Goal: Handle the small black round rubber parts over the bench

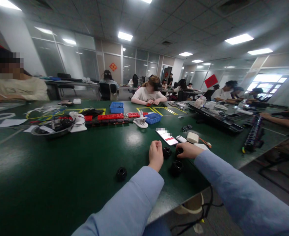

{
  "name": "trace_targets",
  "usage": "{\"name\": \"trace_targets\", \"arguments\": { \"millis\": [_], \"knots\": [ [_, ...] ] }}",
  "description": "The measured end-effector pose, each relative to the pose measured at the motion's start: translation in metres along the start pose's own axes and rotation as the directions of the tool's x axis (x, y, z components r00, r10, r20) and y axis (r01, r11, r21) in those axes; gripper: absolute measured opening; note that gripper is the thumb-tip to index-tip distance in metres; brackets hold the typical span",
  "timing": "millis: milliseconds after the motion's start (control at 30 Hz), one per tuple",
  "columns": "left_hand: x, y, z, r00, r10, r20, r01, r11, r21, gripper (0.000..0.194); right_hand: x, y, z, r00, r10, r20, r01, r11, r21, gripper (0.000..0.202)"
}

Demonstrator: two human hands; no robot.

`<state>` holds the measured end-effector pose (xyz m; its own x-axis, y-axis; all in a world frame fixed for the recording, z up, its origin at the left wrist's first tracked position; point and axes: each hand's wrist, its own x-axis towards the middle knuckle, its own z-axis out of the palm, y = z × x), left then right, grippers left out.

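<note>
My left hand (155,155) is closed above the green table, its fingers curled together; whatever it holds, if anything, is hidden. Just right of it sits a round black part (167,152). My right hand (189,150) has its fingers closed on a black part (179,151) at the table surface. Below that hand stands a larger black ring-like part (177,167) with an open top. Another black part (121,173) with a hole in it lies apart, to the left of my left forearm. A lit phone (166,136) lies beyond my hands.
Beyond my right hand are a white case (192,137) and orange wires (204,142). Farther back are blue bins (116,107), a white stand (140,121), a metal bowl (52,129) with cables and a black tray (215,119). The table's edge runs below my forearms. People sit around.
</note>
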<state>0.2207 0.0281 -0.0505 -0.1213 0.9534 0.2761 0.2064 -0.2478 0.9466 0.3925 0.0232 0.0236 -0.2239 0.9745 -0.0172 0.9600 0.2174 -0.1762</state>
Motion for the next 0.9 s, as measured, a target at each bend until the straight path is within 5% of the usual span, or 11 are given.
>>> {"name": "trace_targets", "arguments": {
  "millis": [267, 500, 600, 667, 800, 900],
  "knots": [
    [0.0, -0.001, 0.001, 1.0, 0.011, 0.017, -0.011, 1.0, -0.024, 0.016, 0.0, 0.001, 0.004, 0.998, 0.008, 0.06, -0.012, 0.998, 0.069, 0.025],
    [0.002, 0.021, -0.01, 0.998, -0.034, 0.045, 0.042, 0.981, -0.191, 0.011, -0.008, -0.002, -0.035, 0.997, 0.018, -0.073, 0.001, 0.967, 0.256, 0.034],
    [0.008, 0.043, -0.009, 0.978, -0.097, 0.187, 0.151, 0.941, -0.302, 0.025, -0.015, -0.024, -0.053, 0.99, -0.087, -0.109, 0.129, 0.872, 0.472, 0.042],
    [0.011, 0.056, -0.008, 0.919, -0.146, 0.365, 0.282, 0.892, -0.354, 0.048, -0.019, -0.041, -0.061, 0.979, -0.179, -0.1, 0.205, 0.831, 0.517, 0.044],
    [0.007, 0.074, -0.004, 0.792, -0.196, 0.578, 0.495, 0.76, -0.421, 0.063, -0.023, -0.063, -0.069, 0.961, -0.238, -0.141, 0.274, 0.888, 0.369, 0.05],
    [-0.003, 0.078, 0.001, 0.803, -0.229, 0.55, 0.54, 0.668, -0.511, 0.056, -0.021, -0.071, -0.064, 0.979, -0.099, -0.178, 0.109, 0.993, 0.049, 0.032]
  ]
}}
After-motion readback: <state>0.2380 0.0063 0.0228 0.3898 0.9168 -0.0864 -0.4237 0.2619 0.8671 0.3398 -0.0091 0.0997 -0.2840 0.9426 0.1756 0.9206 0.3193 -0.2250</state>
